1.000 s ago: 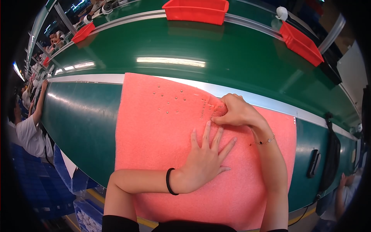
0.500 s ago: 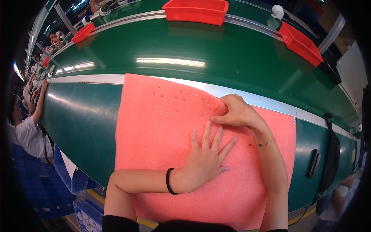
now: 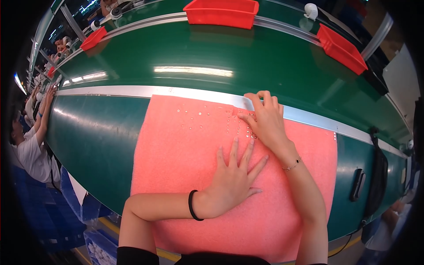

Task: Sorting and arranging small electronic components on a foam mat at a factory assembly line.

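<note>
A pink foam-like cloth (image 3: pixel 172 163) lies over the near edge of the work table. My left hand (image 3: pixel 230 183) rests flat on its middle with the fingers spread, holding nothing. At the cloth's far edge is my right hand (image 3: pixel 269 121), fingers and thumb apart, its fingertips over the metal rail and its thumb beside the cloth. Near that thumb, small shiny metal pieces (image 3: pixel 239 128) sit in short rows; they are too small to name. Several more are scattered toward the cloth's far left part, and a few line its right edge.
Beyond the metal rail (image 3: pixel 119 91) runs a green belt surface (image 3: pixel 145 53). Red bins (image 3: pixel 221 15) stand along its far side, with a white rounded part (image 3: pixel 311 11) behind. To the right lie a black oblong object (image 3: pixel 357 185) and a black strap (image 3: pixel 378 176). A co-worker (image 3: pixel 33 150) works at left.
My right hand has let go of the cloth's bunched far edge and opened. That edge now lies flatter and nearer, showing more small metal pieces. My left hand has stayed in place.
</note>
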A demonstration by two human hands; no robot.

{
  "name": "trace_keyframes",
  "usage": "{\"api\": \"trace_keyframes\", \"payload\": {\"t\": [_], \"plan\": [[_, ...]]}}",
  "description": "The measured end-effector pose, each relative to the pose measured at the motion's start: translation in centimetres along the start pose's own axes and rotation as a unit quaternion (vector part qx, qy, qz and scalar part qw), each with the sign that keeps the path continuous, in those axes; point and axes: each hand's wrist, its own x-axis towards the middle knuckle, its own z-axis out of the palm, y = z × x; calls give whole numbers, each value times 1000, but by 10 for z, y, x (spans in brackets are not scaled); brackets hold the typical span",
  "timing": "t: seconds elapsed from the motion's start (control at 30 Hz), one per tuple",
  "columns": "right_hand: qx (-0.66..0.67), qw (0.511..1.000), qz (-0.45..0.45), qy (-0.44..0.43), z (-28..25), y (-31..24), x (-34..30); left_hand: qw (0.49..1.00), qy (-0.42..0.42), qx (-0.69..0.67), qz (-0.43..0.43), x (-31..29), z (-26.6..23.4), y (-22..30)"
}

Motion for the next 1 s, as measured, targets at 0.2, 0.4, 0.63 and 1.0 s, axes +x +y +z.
{"api": "trace_keyframes", "payload": {"t": [0.2,0.4,0.63,1.0], "plan": [[-26,1000,5,1,4,6,-2,1000,-17,-20,7,6,-4,-9],[220,972,84,27,-7,26,4,994,78,-63,-53,50,6,-61],[216,954,159,-137,-42,13,13,978,164,-121,-51,61,16,-77],[228,962,73,-135,-44,16,7,941,235,-241,-46,65,15,-86]]}}
